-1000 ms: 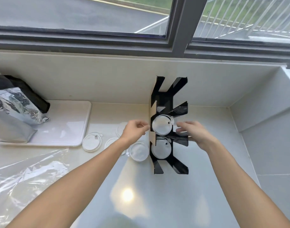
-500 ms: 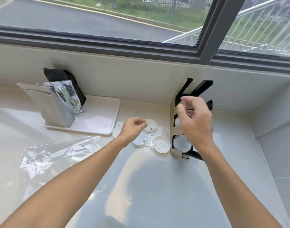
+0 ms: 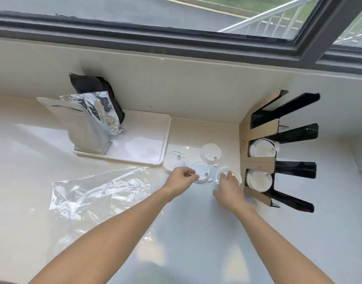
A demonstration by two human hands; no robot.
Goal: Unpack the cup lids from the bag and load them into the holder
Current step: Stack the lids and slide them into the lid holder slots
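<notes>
Several white round cup lids lie on the pale counter: one far left, one in the middle, one behind and one nearest the holder. The black and cardboard holder stands at the right with lids in two slots, the upper and the lower. My left hand rests curled at the middle lid's edge, fingers pinched. My right hand lies flat with its fingers on the lid nearest the holder. The clear plastic bag lies flat and crumpled at the left.
A white tray at the back holds a silver foil pouch and a black bag. A low wall and window frame run along the back. A raised ledge stands at the far right.
My right hand has come down from the holder to the lid beside it. My left hand has moved a little toward the middle lid. The view has swung left and down.
</notes>
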